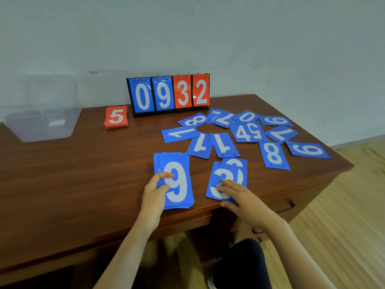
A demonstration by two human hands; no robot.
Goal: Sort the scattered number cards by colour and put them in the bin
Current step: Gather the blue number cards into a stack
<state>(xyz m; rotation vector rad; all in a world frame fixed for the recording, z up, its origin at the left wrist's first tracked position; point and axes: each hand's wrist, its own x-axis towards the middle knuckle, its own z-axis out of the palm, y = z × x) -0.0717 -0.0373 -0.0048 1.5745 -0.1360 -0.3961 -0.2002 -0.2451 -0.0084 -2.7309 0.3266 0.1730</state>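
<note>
Head cam: worktop (83, 174) with the bin (68, 126) far off left, blue stack (179, 184) pinched in my left grip (155, 190), and the 3 card (218, 176) just right of it, long axis pointing away from me, under my flat-fingered right grip (243, 197), the nearer one.

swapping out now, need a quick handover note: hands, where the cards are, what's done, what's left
Left hand grips the blue number card stack, 9 on top.
Right hand presses flat on a blue 3 card beside it.
Done: red card stack, 5 on top, left of the flip scoreboard.
Left: gather the loose blue cards at right; move both stacks into the clear plastic bin, far left.
</note>
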